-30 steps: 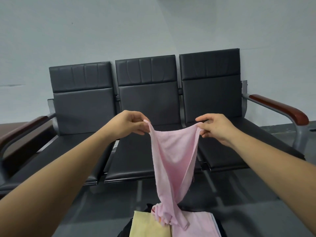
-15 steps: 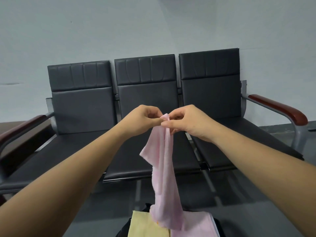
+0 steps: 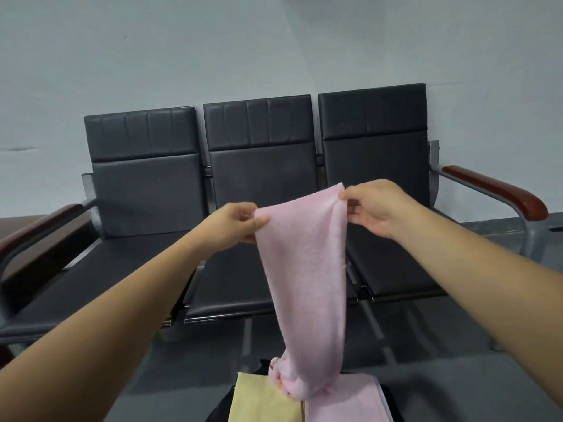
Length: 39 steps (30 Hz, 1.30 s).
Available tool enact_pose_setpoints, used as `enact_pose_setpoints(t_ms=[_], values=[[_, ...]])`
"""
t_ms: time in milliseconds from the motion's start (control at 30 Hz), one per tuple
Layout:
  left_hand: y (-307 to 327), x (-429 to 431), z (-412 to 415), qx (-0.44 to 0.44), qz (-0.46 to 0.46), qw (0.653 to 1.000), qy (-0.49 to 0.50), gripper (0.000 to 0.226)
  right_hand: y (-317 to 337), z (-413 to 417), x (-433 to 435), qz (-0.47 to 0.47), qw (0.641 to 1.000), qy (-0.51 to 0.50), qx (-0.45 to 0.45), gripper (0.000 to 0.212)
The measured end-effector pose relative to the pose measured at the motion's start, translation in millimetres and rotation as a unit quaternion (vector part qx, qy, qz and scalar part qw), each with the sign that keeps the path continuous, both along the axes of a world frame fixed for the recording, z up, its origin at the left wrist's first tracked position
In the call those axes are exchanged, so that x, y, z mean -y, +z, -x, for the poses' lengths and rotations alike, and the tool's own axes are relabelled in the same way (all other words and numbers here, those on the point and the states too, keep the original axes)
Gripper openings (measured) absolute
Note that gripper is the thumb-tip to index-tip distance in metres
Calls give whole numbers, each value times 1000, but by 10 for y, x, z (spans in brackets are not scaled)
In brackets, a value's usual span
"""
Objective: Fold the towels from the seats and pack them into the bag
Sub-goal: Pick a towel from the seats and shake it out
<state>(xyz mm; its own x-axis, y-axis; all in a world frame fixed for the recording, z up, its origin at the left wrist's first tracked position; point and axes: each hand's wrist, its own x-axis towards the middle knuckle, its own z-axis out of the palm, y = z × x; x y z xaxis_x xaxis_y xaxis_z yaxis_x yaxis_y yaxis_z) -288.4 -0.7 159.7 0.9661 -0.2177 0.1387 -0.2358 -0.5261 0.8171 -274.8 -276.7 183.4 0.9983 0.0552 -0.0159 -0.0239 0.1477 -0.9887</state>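
A pink towel (image 3: 307, 269) hangs doubled in front of me, its top edge stretched between both hands. My left hand (image 3: 234, 222) pinches the left end of that edge and my right hand (image 3: 374, 210) pinches the right end, slightly higher. The towel's lower end bunches on top of a folded pink towel (image 3: 350, 400) that lies beside a folded yellow towel (image 3: 262, 403). Both folded towels lie on a black bag (image 3: 219, 409) at the bottom edge, mostly hidden.
A row of three black seats (image 3: 259, 184) stands against the grey wall, with brown armrests at the far left (image 3: 39, 226) and far right (image 3: 499, 190). No towel lies on the seat cushions. Grey floor stretches between the seats and the bag.
Half a second ago my hands were together with the towel's corners meeting. They have since moved apart, spreading the doubled towel's top edge.
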Motion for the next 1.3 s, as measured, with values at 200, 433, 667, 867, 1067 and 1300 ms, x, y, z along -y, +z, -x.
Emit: enact_pose_setpoints(t_ms=[200,433,667,867,1067,1300], values=[[511,64,-2,150,238,959,-15,3,498,42,22,-212,961,123,130,8],[383,-14,3,99,83,990,62,16,201,-120,70,43,995,0,89,10],[375,165,66,121,145,981,48,13,193,-144,11,104,982,36,152,15],[355,284,64,138,108,984,42,18,115,-122,-31,63,978,136,144,14],[261,407,52,133,112,985,16,14,-101,2,-310,78,969,219,84,14],[-208,313,64,-61,43,989,-124,32,150,-60,-245,-89,974,186,93,16]])
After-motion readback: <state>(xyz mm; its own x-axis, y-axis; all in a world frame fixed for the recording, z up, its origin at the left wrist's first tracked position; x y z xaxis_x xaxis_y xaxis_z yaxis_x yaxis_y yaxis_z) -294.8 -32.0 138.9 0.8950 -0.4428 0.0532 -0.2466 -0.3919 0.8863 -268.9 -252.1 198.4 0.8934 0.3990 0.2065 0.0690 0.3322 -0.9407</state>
